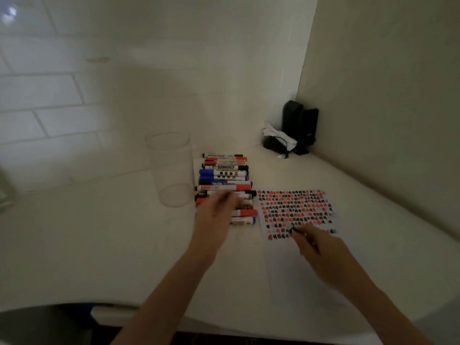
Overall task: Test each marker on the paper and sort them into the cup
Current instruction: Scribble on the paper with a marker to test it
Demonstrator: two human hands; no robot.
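Markers [225, 185]: stacked row on white surface [99, 245], between clear cup [171, 170] and paper [296, 212]. Right hand [316, 247] pinched black marker [295, 230], tip on paper's marked part. Left hand [215, 215], blurred over row's near end; grip undeterminable.

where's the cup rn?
Head view: the clear cup stands upright left of centre on the white table, just left of the marker pile.

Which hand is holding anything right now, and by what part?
The right hand holds a black marker by its barrel, tip on the paper. The left hand is blurred over the marker row; its hold cannot be told.
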